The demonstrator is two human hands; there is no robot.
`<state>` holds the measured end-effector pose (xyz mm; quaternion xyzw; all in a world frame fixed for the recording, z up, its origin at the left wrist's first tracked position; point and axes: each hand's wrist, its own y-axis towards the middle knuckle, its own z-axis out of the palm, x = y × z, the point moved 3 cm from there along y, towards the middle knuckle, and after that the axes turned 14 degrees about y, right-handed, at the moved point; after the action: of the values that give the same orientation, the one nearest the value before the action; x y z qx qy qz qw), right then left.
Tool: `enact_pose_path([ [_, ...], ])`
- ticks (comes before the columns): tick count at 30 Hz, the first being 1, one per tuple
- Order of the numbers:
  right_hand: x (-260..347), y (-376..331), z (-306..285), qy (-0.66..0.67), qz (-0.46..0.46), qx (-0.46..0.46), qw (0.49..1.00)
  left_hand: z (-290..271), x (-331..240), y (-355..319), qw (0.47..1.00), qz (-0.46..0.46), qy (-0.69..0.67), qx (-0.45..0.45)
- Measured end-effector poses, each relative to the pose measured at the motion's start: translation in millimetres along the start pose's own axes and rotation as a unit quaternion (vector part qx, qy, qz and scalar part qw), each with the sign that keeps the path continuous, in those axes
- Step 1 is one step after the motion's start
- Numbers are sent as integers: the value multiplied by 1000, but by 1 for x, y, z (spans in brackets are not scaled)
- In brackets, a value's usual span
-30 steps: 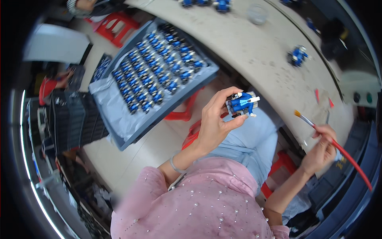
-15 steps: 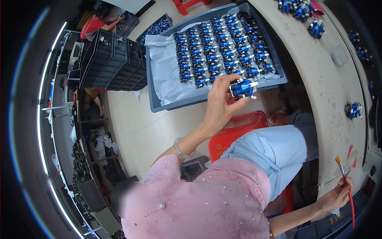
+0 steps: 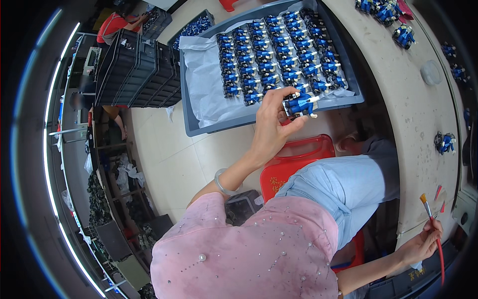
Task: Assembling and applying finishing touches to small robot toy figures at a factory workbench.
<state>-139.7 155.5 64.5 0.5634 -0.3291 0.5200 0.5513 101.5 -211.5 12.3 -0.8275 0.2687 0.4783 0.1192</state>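
My left hand is closed on a small blue, white and black figurine, pinching it between thumb and fingers in front of the near edge of a grey crate. Rows of similar figurines lie on white sheeting inside that crate. At the lower right, my right hand grips a paintbrush with a red handle. Its pale bristles point up over the bench. Beyond the brush, a single figurine sits on the bench.
More figurines cluster at the bench's far end, and a clear round container is nearer. A red stool stands below my left hand. Stacked dark crates rise at left, with a person in red behind them.
The whole view has shifted and turned slightly. Both hands keep their hold on the figurine and the paintbrush, with little visible movement of their own.
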Motion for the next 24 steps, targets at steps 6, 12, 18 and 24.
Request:
enact_pose_path([
  [6,-2,0,1,5,-1,-5,1000,6,-9,-2,999,21,-36,-10],
  [12,-1,2,-1,31,2,32,999,6,-6,-2,998,37,-13,-52],
  [18,2,0,-12,8,10,-4,1000,-69,63,10,969,48,204,-130],
  [24,-7,4,-3,10,11,16,1000,-141,156,0,931,-11,365,12],
])
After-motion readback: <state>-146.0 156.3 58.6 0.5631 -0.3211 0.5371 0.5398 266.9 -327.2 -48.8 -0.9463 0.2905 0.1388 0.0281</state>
